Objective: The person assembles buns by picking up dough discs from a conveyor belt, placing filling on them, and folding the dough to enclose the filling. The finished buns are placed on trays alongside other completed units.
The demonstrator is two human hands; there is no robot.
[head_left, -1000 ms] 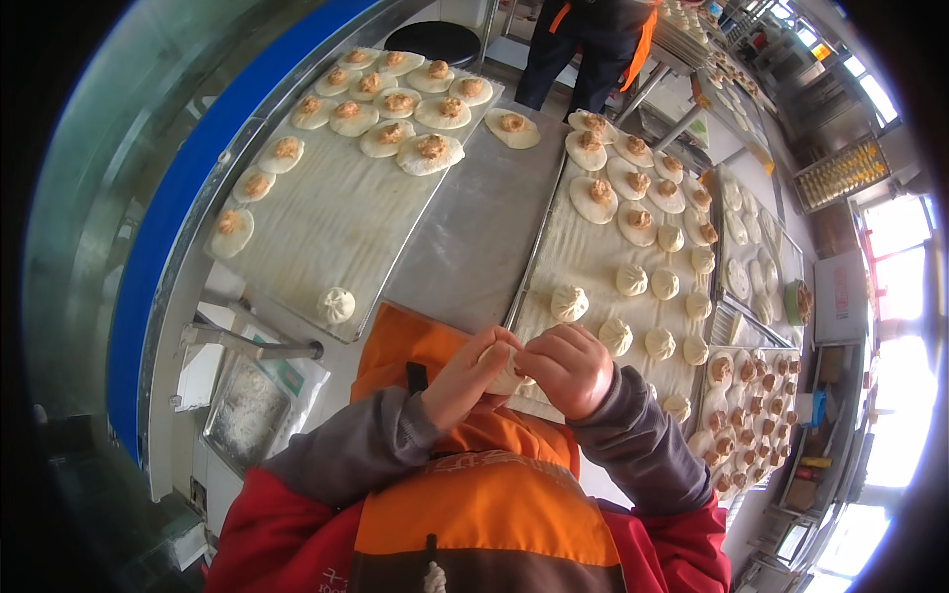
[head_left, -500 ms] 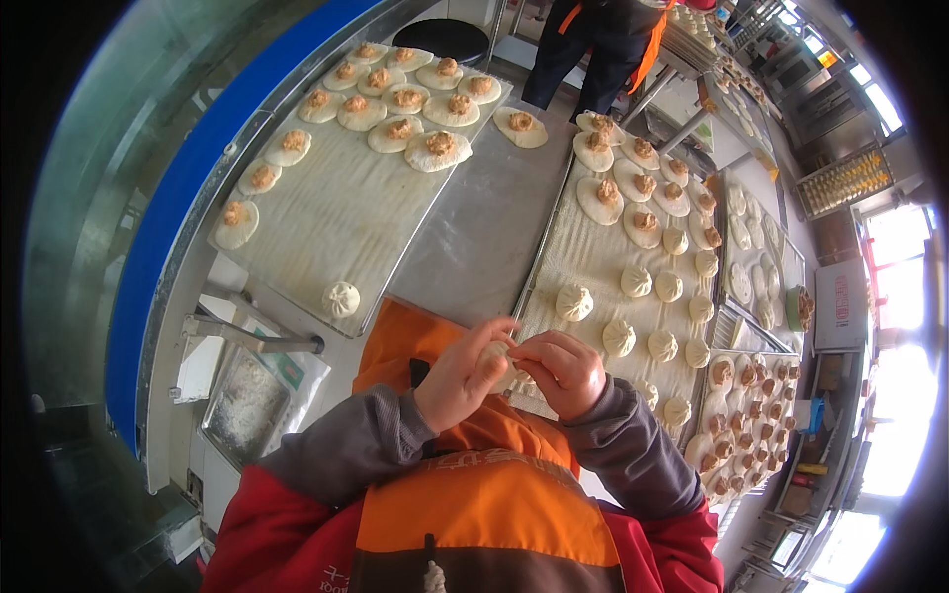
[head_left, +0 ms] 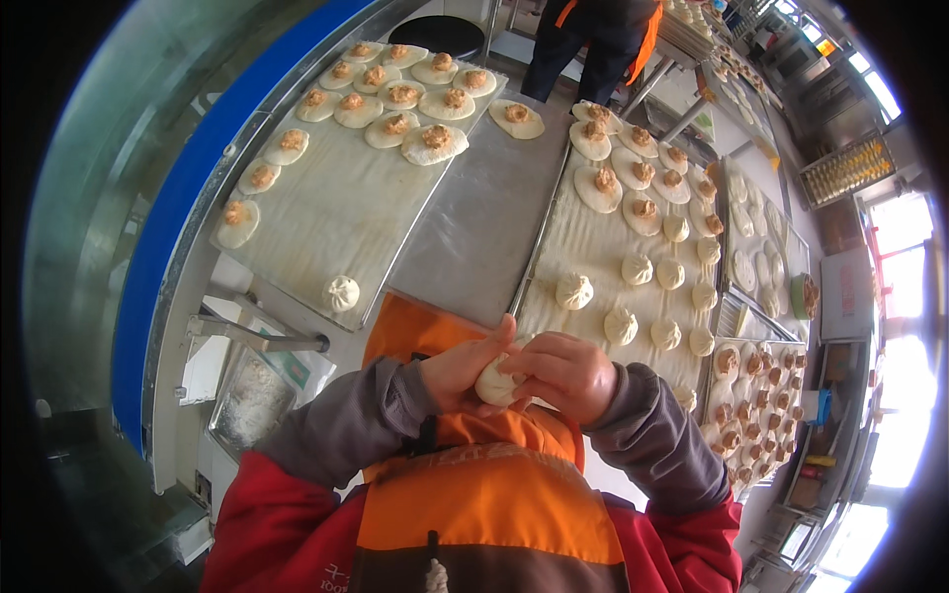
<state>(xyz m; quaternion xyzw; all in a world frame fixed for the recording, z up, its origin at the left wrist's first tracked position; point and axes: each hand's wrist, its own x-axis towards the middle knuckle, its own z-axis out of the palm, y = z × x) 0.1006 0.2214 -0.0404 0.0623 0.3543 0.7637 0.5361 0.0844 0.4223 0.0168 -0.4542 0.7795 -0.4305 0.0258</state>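
A pale dough bun (head_left: pixel 495 383) sits between my two hands, in front of my orange apron. My left hand (head_left: pixel 463 373) cups it from the left, thumb pointing up. The fingers of my right hand (head_left: pixel 568 374) pinch at the bun's edge from the right; its filling is out of sight. Ahead to the right, a lined tray (head_left: pixel 554 242) bears several pleated buns (head_left: pixel 573 292) and flat dough rounds topped with filling (head_left: pixel 600 188). On the left tray (head_left: pixel 326 222) one pleated bun (head_left: pixel 341 294) lies near the front corner, with topped rounds (head_left: pixel 435 143) farther back.
A bare metal strip (head_left: pixel 474 217) runs between the trays, with one topped round (head_left: pixel 516 119) at its far end. A blue-edged counter (head_left: pixel 193 188) borders the left. A floury metal pan (head_left: pixel 252 400) stands low at left. Another person's legs (head_left: pixel 583 49) show beyond.
Both hands have moved slightly down toward me and turned, so the pale bun between them shows more. My left palm has opened around it.
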